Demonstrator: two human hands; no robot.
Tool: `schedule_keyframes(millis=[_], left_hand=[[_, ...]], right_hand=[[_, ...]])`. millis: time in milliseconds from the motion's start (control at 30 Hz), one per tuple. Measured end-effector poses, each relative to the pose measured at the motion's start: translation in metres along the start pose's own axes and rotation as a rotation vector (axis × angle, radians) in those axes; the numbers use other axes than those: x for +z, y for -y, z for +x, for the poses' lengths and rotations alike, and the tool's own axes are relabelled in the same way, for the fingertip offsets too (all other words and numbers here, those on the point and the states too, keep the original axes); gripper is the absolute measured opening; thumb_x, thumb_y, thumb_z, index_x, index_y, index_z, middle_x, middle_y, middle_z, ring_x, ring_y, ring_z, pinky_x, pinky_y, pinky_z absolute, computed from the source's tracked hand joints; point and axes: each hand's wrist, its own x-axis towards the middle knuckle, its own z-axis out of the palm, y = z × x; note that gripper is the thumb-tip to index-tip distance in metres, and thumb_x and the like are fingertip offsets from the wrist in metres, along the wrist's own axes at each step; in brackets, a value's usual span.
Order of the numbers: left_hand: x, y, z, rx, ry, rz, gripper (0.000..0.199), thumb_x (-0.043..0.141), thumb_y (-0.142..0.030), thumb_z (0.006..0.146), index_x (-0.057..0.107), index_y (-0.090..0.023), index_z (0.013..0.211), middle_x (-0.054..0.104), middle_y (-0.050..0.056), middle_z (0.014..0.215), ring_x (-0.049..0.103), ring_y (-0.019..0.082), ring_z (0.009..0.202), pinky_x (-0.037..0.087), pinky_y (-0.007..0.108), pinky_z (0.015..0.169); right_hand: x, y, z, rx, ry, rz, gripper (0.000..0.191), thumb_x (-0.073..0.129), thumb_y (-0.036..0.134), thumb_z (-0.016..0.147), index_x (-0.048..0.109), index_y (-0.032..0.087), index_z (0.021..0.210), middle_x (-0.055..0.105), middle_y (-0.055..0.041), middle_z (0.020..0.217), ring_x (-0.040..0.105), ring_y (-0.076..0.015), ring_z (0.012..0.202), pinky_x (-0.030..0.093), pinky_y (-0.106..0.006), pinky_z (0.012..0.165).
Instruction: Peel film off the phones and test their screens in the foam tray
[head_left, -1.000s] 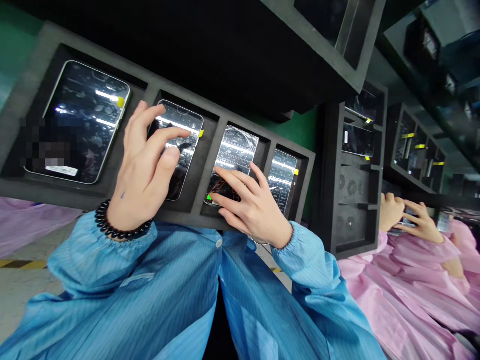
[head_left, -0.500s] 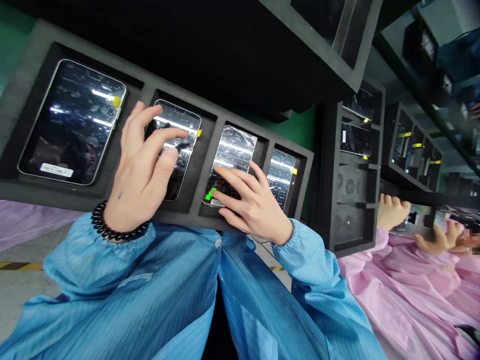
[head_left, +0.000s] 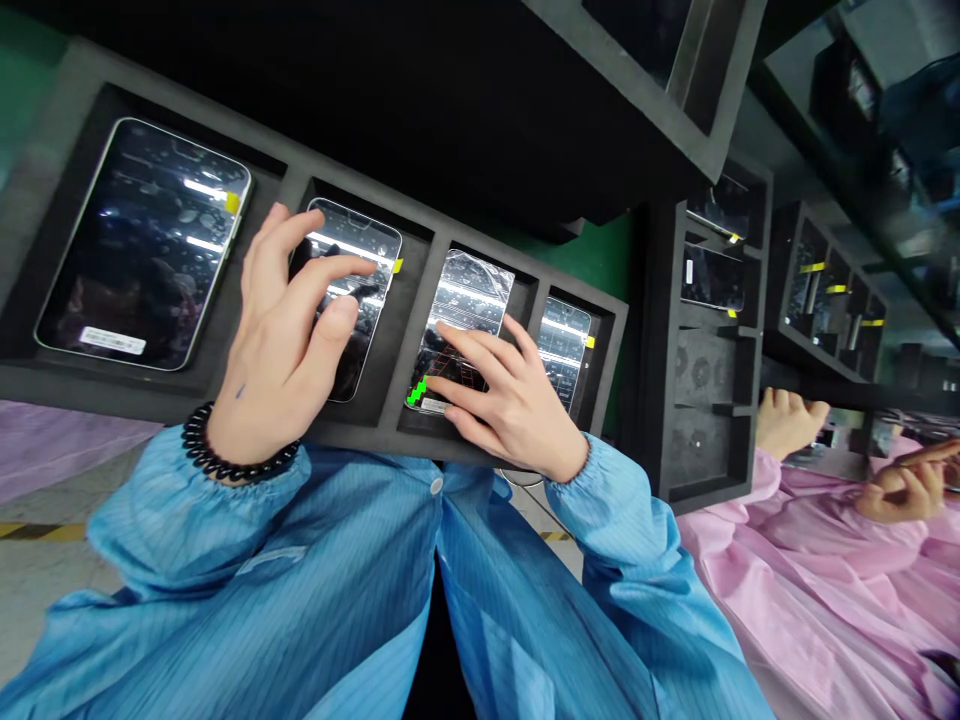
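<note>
A dark foam tray (head_left: 390, 385) holds several phones in compartments. My left hand (head_left: 289, 335), fingers apart and holding nothing, hovers over the second phone (head_left: 345, 230), which has a yellow tab. My right hand (head_left: 510, 395) is spread over the third phone (head_left: 476, 285), an index fingertip at its screen, which shows a red grid and green blocks at the lower left corner. Right of it lies a fourth phone (head_left: 566, 325), partly behind my right hand. In the leftmost compartment is a larger dark device (head_left: 150, 240) with a white label.
A black tray (head_left: 585, 110) overhangs the far side. Another tray (head_left: 709, 490) with phones stands at the right. Beside it are the hands (head_left: 787, 422) and pink sleeves of a person. More phones sit in a rack (head_left: 810, 350) beyond.
My right hand has shifted slightly, and the green patch on the third phone has grown along the lower left edge. My left hand has stayed still. The other person's far hand has moved.
</note>
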Motion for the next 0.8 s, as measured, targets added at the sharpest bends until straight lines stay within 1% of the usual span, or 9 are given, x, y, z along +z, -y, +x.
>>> schedule_keyframes(millis=[167, 300, 500, 667, 800], left_hand=[[0.001, 0.000, 0.000, -0.004, 0.008, 0.004, 0.041, 0.040, -0.041, 0.100, 0.063, -0.022, 0.128, 0.041, 0.011, 0.158, 0.024, 0.029, 0.157, 0.020, 0.052, 0.130], [0.001, 0.000, -0.001, -0.008, 0.008, 0.002, 0.040, 0.040, -0.041, 0.100, 0.063, -0.025, 0.128, 0.040, 0.008, 0.159, 0.024, 0.029, 0.157, 0.020, 0.053, 0.130], [0.001, -0.001, 0.000, -0.026, 0.010, -0.002, 0.040, 0.041, -0.041, 0.100, 0.063, -0.024, 0.128, 0.040, 0.009, 0.159, 0.023, 0.028, 0.158, 0.019, 0.052, 0.131], [0.001, -0.001, -0.001, -0.020, 0.015, 0.001, 0.040, 0.042, -0.040, 0.099, 0.063, -0.024, 0.128, 0.040, 0.009, 0.158, 0.023, 0.028, 0.157, 0.019, 0.051, 0.131], [0.000, -0.002, -0.001, -0.027, 0.016, -0.003, 0.040, 0.042, -0.041, 0.099, 0.063, -0.024, 0.129, 0.040, 0.009, 0.159, 0.023, 0.028, 0.158, 0.019, 0.051, 0.131]], right_hand=[[-0.003, -0.011, -0.002, 0.077, -0.010, -0.048, 0.032, 0.047, 0.034, 0.104, 0.072, 0.025, 0.121, 0.049, -0.0126, 0.158, 0.051, -0.0279, 0.138, 0.027, -0.058, 0.123], [-0.003, -0.020, -0.002, 0.124, -0.008, -0.076, 0.031, 0.048, 0.034, 0.104, 0.072, 0.027, 0.122, 0.046, -0.0099, 0.160, 0.050, -0.0296, 0.138, 0.027, -0.060, 0.123], [-0.003, -0.032, -0.002, 0.173, -0.054, -0.113, 0.032, 0.045, 0.036, 0.105, 0.072, 0.028, 0.121, 0.047, -0.0095, 0.160, 0.051, -0.0281, 0.137, 0.028, -0.059, 0.123], [-0.005, -0.040, 0.000, 0.242, -0.046, -0.129, 0.032, 0.044, 0.037, 0.105, 0.072, 0.029, 0.120, 0.045, -0.0052, 0.161, 0.049, -0.0288, 0.138, 0.027, -0.060, 0.123], [-0.006, -0.046, 0.001, 0.276, -0.069, -0.139, 0.034, 0.042, 0.037, 0.106, 0.072, 0.029, 0.120, 0.045, -0.0063, 0.160, 0.049, -0.0293, 0.139, 0.027, -0.060, 0.123]])
